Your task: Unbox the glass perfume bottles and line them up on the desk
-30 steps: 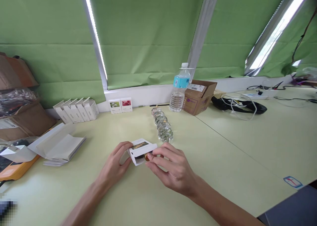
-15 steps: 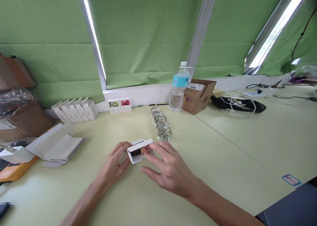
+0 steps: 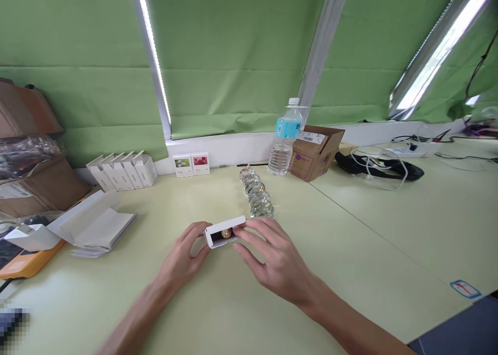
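Observation:
A small white box (image 3: 225,224) is held between my two hands above the table, its open end facing me. Inside the dark opening shows a round gold cap (image 3: 226,233); the rest of that item is hidden in the box. My left hand (image 3: 185,256) grips the box's left end between thumb and fingers. At the right end, my right hand (image 3: 268,254) has its fingers on the box edge and flap, with the thumb held a little apart below. Just beyond the box lies a row of several clear glass bottles (image 3: 257,192) with gold tops.
Several white boxes (image 3: 122,172) stand at the back left, near two picture-fronted boxes (image 3: 192,164). Flattened white cartons (image 3: 101,228) lie left. A water bottle (image 3: 285,142), a cardboard box (image 3: 317,153) and a cabled black strap (image 3: 379,166) are at the back right.
The gold-capped item now sits inside the box, with my right fingers off the cap and on the box's right edge. The top flap has come down somewhat.

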Available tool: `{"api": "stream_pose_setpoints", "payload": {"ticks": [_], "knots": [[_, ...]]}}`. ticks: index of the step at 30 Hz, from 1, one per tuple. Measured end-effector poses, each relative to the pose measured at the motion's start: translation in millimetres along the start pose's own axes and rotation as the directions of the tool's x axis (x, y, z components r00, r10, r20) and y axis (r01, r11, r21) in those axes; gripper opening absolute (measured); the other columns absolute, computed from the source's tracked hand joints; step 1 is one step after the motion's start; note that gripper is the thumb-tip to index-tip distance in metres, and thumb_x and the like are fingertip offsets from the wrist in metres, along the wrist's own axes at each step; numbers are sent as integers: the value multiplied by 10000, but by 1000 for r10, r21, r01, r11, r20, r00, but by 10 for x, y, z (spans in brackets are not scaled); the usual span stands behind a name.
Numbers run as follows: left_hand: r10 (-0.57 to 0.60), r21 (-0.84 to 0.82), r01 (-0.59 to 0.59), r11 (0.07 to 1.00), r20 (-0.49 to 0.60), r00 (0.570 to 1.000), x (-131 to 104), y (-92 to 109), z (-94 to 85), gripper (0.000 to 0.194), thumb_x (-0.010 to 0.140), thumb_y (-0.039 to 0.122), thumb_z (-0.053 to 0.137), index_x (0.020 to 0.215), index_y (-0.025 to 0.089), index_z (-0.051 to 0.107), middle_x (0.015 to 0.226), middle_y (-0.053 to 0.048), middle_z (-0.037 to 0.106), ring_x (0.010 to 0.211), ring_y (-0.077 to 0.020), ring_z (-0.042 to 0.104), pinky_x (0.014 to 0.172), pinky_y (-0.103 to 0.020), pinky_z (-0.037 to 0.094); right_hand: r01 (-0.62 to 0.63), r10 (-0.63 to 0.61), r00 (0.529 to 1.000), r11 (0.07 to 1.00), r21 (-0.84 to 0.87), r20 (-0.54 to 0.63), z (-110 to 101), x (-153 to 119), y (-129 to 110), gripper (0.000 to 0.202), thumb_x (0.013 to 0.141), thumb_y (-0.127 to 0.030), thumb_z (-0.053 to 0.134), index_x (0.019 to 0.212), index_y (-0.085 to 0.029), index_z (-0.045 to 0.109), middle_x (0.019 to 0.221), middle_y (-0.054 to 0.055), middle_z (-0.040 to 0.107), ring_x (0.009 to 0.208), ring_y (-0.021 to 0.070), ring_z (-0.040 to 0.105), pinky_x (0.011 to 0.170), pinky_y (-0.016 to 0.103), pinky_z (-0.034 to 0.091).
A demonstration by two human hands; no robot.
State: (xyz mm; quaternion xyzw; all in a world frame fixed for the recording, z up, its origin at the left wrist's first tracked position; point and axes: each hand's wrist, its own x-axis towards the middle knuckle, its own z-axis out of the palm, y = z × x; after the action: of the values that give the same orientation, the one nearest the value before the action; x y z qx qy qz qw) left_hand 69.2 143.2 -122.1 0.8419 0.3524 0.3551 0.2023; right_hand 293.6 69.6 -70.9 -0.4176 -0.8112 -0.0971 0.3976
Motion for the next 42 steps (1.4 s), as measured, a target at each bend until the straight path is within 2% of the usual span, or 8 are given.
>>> {"api": "stream_pose_setpoints", "payload": {"ticks": [4,8,13,17,29,35,39,42], "knots": [[29,64,-24,998,-87,996,-54,-116,67,439,889,181,549,1282,278,380,1212,-54,608,1111,-188,613,929,-350,522,-58,59,998,997,57,-24,21,-11,39,226,914,-162,572,1129,-181,637,1084,89,625,998,229,569,883,411,486],[194,106,-173,979,-242,951,-65,-206,142,507,892,180,562,1318,237,294,1230,-110,594,1110,-202,623,930,-376,530,-65,66,998,993,95,-2,25,-6,56,238,924,-159,553,1147,-185,630,1117,92,611,1031,223,569,895,396,501],[265,168,-243,955,-124,956,-31,-175,107,390,910,121,506,1255,242,373,1213,-107,580,1063,-180,632,854,-316,548,-78,75,997,992,103,35,13,-8,63,249,939,-140,515,1152,-196,632,1136,91,599,1042,213,575,906,383,507],[318,266,-284,921,-96,943,-28,-135,57,486,911,89,496,1345,261,366,1241,-107,556,1109,-180,606,848,-278,536,-96,92,995,989,113,40,5,-13,54,255,945,-143,507,1159,-202,633,1145,88,594,1061,211,571,915,378,508],[232,60,-228,972,-63,971,-91,116,48,470,915,147,504,1350,263,365,1227,-96,590,1076,-188,627,848,-307,548,-90,115,985,979,182,-131,-28,7,64,226,926,-89,521,1092,-213,612,1126,65,612,1064,188,597,933,327,510],[268,23,-267,963,-119,956,-97,56,96,641,917,136,503,1446,296,178,1268,-110,583,1067,-197,644,862,-357,561,-111,121,989,987,120,-81,-8,-18,113,264,942,-121,506,1144,-217,646,1164,88,588,1075,203,586,891,334,530],[221,51,-219,974,-39,975,-72,111,51,534,933,149,469,1416,323,320,1343,-101,500,1173,-211,564,876,-336,554,-182,182,983,977,112,8,11,-30,122,289,953,-206,517,1215,-239,634,1234,91,555,1136,226,554,902,359,533],[156,-45,-158,986,-45,987,-52,151,28,475,939,163,469,1381,316,385,1311,-81,508,1162,-190,551,887,-317,554,-213,207,977,968,134,52,13,-19,102,331,957,-232,513,1278,-261,586,1253,82,553,1152,232,548,944,392,518]]}}
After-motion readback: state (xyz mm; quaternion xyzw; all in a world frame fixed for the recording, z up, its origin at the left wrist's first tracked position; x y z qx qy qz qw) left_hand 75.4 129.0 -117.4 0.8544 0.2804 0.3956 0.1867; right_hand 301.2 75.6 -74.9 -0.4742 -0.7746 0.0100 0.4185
